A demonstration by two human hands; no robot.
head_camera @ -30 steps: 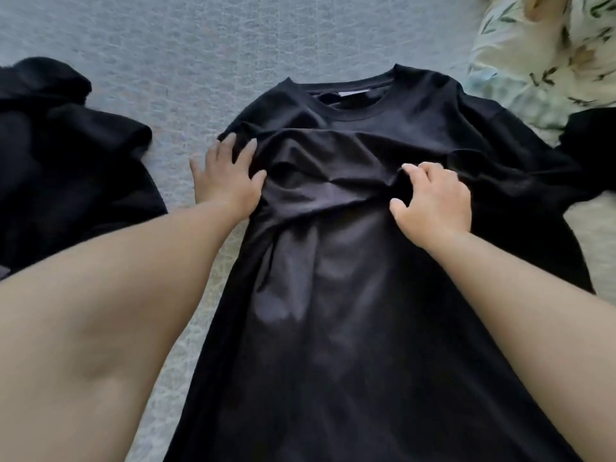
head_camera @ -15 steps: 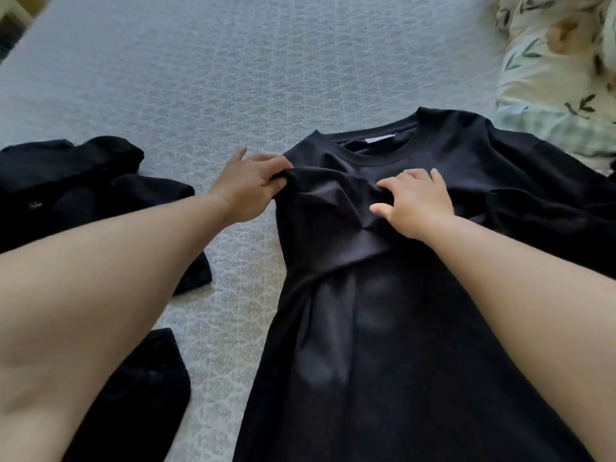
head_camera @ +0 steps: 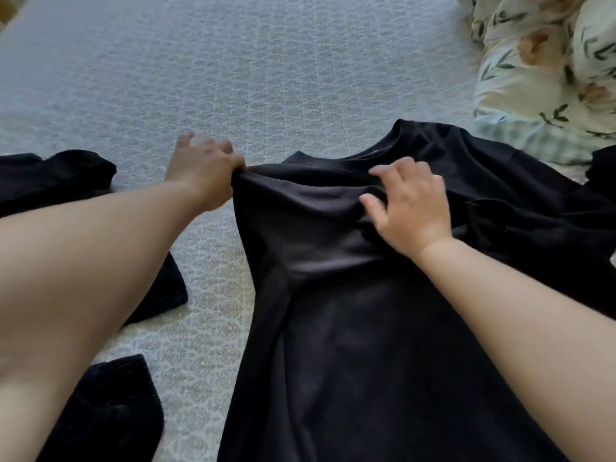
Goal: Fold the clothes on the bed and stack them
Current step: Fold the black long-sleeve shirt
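A black T-shirt lies spread on the bed, collar away from me, its left side folded in over the chest. My left hand pinches the folded edge of the shirt at its upper left corner, near the shoulder. My right hand rests on the fold at the chest, fingers spread and slightly bent, pressing the cloth down. The shirt's right sleeve lies spread out toward the right.
Other black garments lie crumpled at the left and at the lower left. A floral quilt is bunched at the upper right. The pale patterned bedcover stretches beyond the shirt.
My left hand went from lying flat on the shirt's left side to pinching the folded edge and drawing it outward. The right hand stayed on the chest fold. The view shifted downward.
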